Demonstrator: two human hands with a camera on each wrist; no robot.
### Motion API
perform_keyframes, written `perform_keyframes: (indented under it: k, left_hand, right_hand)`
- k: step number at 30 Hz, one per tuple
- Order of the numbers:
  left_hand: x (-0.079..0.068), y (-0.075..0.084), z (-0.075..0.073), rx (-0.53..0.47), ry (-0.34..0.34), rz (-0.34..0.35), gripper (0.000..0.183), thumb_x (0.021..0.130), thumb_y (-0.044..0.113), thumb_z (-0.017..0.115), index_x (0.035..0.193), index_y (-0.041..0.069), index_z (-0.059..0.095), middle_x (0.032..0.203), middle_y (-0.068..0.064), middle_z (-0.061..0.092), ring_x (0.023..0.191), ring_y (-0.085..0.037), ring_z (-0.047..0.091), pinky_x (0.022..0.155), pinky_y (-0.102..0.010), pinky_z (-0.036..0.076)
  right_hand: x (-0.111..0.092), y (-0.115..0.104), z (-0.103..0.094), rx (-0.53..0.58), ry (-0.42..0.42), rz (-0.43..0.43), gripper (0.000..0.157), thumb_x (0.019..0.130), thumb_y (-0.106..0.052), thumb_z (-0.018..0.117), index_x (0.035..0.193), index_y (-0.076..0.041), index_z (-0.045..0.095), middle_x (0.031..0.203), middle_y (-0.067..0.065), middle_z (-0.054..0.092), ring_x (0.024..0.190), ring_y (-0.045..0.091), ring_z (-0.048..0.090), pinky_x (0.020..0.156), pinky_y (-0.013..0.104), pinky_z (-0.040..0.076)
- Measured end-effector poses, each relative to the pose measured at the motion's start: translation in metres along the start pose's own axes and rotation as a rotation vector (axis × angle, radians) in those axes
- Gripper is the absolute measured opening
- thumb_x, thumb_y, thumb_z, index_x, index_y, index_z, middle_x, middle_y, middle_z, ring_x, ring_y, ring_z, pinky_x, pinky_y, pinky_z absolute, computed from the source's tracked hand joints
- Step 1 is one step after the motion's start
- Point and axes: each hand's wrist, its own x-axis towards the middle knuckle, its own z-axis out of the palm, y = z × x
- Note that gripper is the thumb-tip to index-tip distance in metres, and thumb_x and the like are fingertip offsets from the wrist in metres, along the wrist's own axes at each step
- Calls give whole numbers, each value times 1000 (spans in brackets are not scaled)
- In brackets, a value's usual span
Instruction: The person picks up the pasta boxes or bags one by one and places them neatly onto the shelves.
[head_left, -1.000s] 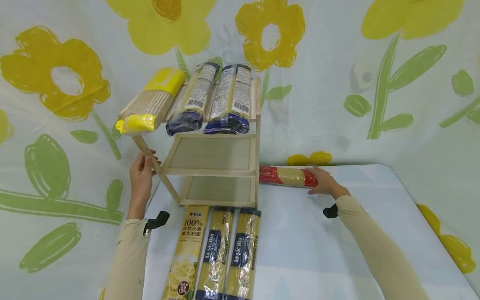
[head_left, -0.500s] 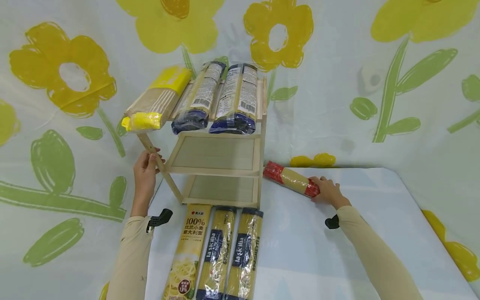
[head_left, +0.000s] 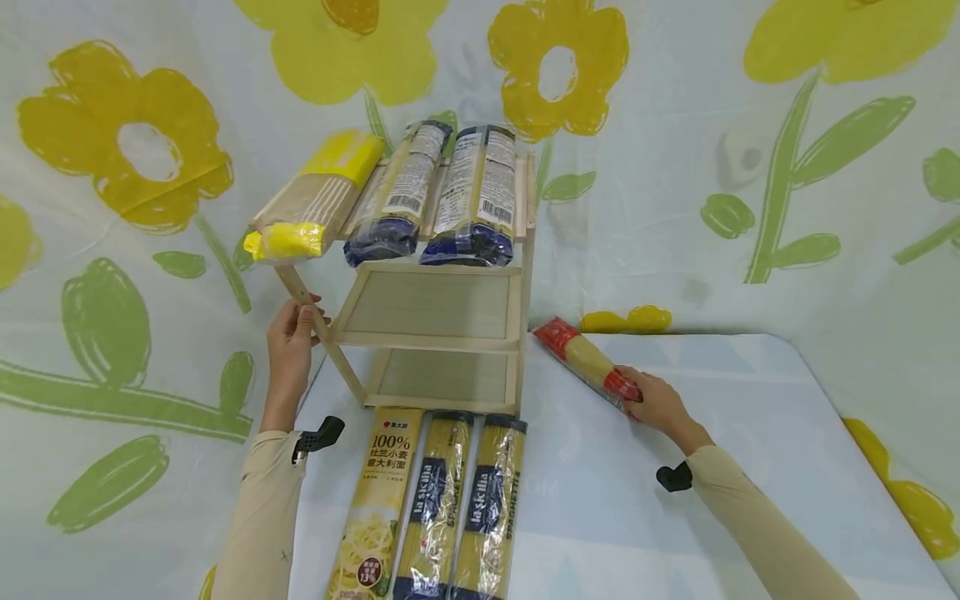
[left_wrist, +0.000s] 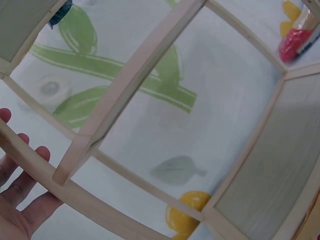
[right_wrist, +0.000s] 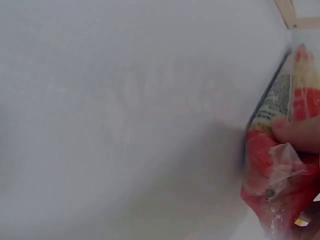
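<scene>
room above middle shelf (head_left: 431, 304) — right post (head_left: 527, 292) in way

Three packs (head_left: 405, 187) atop rack (head_left: 431, 304), three packages (head_left: 431, 512) before it, one packet (head_left: 588, 358) to its right

In the head view, a flat beige packet with bright yellow ends (head_left: 318, 187) is lying highest at the left. To its right, a clear plastic pack with dark blue ends and printed label (head_left: 405, 187) and a second pack of this kind (head_left: 474, 187) are showing their barcodes. On the pale blue and white table (head_left: 600, 500), a long golden packet with a dark red round badge (head_left: 380, 500) is lying beside a clear spaghetti pack with dark blue label (head_left: 429, 517) and its twin pack (head_left: 486, 517). Behind, a creased white backdrop (head_left: 637, 192) is displaying large yellow flowers and green leaves.
</scene>
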Motion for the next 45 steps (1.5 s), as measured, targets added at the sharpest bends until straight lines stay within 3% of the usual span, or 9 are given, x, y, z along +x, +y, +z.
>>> perform_keyframes:
  k: [8, 15, 18, 24, 35, 37, 40, 43, 45]
  left_hand:
    - [0, 1, 1, -24, -13, -1, 25, 101, 20, 43, 112, 6, 60, 91, -2, 57, 89, -20, 62, 72, -24, 52]
    - [0, 1, 0, -41, -11, -18, 24, 100, 20, 43, 111, 8, 61, 96, -17, 54, 91, -29, 60, 72, -23, 52]
    - [1, 0, -1, -46, -12, -15, 24, 100, 20, 43, 111, 8, 61, 95, -15, 54, 91, -29, 59, 72, -23, 52]
    - [0, 0, -1, -11, -11, -7, 25, 101, 21, 43, 113, 7, 60, 91, 3, 56, 93, -27, 60, 73, -23, 52]
    - [-1, 1, -2, -3, -22, 11, 27, 101, 22, 43, 114, 5, 60, 92, 3, 56, 95, -30, 59, 74, -24, 52]
    - [-1, 1, -2, -3, -19, 11, 26, 101, 22, 43, 113, 6, 60, 91, 2, 56, 94, -30, 59, 73, -24, 52]
    - [-1, 1, -2, -19, -15, 6, 25, 101, 20, 43, 112, 6, 60, 92, -2, 56, 92, -28, 60, 72, -23, 52]
    - [0, 0, -2, -29, -19, 1, 24, 101, 19, 44, 112, 6, 60, 92, -5, 56, 91, -25, 61, 73, -23, 51]
    - [0, 1, -2, -30, -21, 0, 24, 101, 19, 44, 112, 6, 60, 93, -4, 56, 92, -25, 60, 73, -23, 51]
  right_hand:
    - [-20, -22, 2, 86, 118, 21, 58, 81, -5, 69, 135, -8, 49, 116, 25, 60, 94, 37, 57, 79, 54, 48]
    - [-42, -33, 6, 147, 247, -3, 52, 78, 2, 68, 128, -3, 55, 113, 27, 61, 97, 39, 59, 82, 56, 46]
    - [-52, -36, 6, 167, 311, -27, 50, 77, 5, 67, 125, -2, 57, 110, 27, 62, 97, 41, 59, 81, 57, 46]
    - [-72, -42, 5, 201, 428, -76, 48, 74, 11, 68, 119, -2, 61, 106, 26, 64, 94, 41, 62, 77, 57, 48]
    - [-114, -65, -16, 213, 564, -140, 51, 69, 18, 71, 116, -1, 64, 107, 23, 65, 87, 34, 63, 64, 50, 52]
    - [-122, -71, -23, 212, 581, -171, 53, 67, 19, 72, 115, -1, 65, 106, 22, 66, 85, 32, 63, 63, 47, 53]
    - [-135, -80, -34, 216, 595, -201, 56, 64, 21, 73, 114, -2, 66, 105, 20, 67, 84, 28, 63, 64, 28, 54]
    - [-149, -88, -47, 229, 594, -212, 59, 63, 22, 74, 115, -5, 67, 105, 18, 67, 87, 19, 63, 68, 9, 46]
    - [-158, -94, -55, 224, 588, -223, 61, 63, 20, 75, 116, -7, 67, 106, 16, 67, 88, 12, 62, 69, 4, 42]
